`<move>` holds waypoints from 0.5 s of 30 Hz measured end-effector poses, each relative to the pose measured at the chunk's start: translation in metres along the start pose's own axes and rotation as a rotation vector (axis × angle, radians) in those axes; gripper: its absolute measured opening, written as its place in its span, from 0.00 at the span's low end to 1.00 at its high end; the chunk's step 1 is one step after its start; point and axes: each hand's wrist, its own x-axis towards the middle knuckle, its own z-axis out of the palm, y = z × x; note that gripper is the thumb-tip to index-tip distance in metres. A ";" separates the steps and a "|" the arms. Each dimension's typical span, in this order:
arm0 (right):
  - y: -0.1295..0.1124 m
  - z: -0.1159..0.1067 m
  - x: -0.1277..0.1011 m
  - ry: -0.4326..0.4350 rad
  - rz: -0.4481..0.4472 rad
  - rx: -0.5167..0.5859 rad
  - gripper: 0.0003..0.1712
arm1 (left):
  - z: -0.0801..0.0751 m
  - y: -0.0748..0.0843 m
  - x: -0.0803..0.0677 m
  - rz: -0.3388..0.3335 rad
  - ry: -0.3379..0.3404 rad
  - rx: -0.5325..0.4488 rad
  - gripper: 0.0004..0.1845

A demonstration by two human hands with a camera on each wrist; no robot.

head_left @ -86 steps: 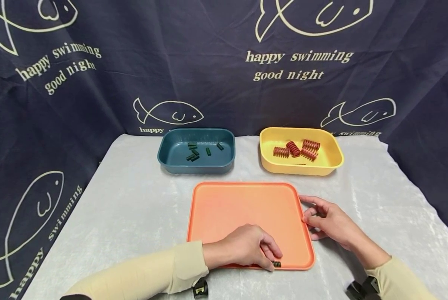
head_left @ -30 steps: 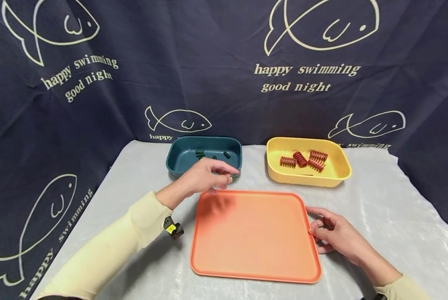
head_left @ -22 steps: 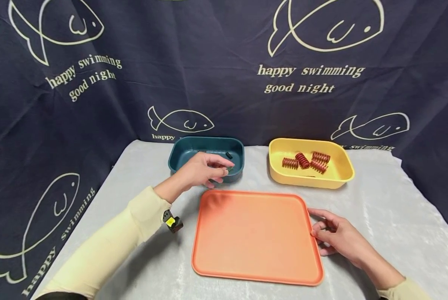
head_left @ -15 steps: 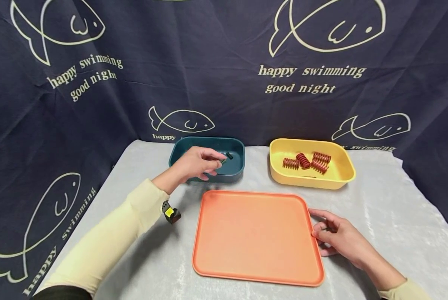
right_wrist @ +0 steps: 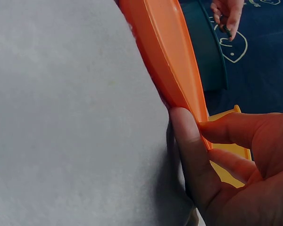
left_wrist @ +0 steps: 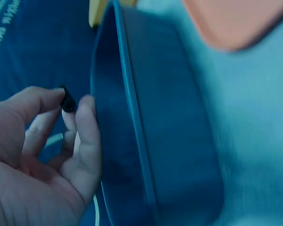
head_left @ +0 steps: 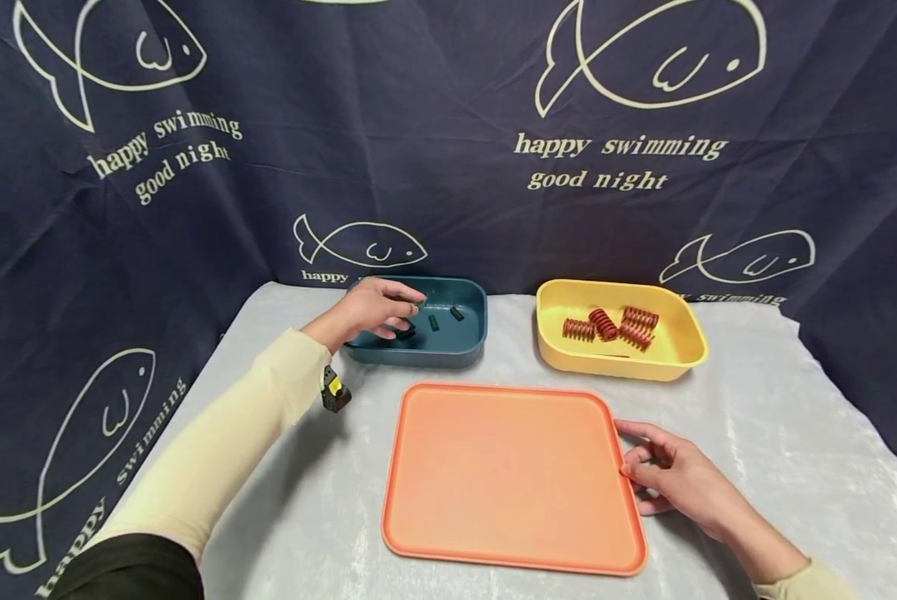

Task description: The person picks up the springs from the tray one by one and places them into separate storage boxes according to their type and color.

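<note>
My left hand [head_left: 369, 307] is over the left part of the blue bin [head_left: 448, 358], pinching a small dark green spring [head_left: 420, 305] between thumb and fingertips. In the left wrist view this spring [left_wrist: 68, 100] looks nearly black, raised above the bin's rim. More small green springs [head_left: 433, 323] lie in the bin, some partly hidden by the hand. My right hand [head_left: 674, 475] holds the right edge of the orange tray [head_left: 512, 475], with thumb and fingers on its rim in the right wrist view. Nothing lies on the tray.
A yellow bin [head_left: 613, 367] with several larger red springs [head_left: 603, 323] stands to the right of the blue one. Both bins sit behind the tray on a white cloth [head_left: 298, 500]. A dark blue curtain [head_left: 448, 142] with fish prints hangs behind.
My left hand has picked the green spring off the tray's near edge and carried it forward and left, over the blue bin. The right hand has stayed at the tray's edge.
</note>
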 end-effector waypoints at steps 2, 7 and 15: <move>0.000 0.000 0.000 0.001 0.002 0.000 0.39 | -0.005 -0.001 0.005 -0.013 -0.004 0.021 0.20; 0.000 -0.001 -0.001 0.002 0.002 -0.002 0.39 | -0.011 0.000 0.017 -0.051 -0.014 0.082 0.21; 0.001 -0.001 0.000 -0.003 0.003 0.009 0.39 | -0.013 -0.004 0.034 -0.110 -0.010 0.147 0.20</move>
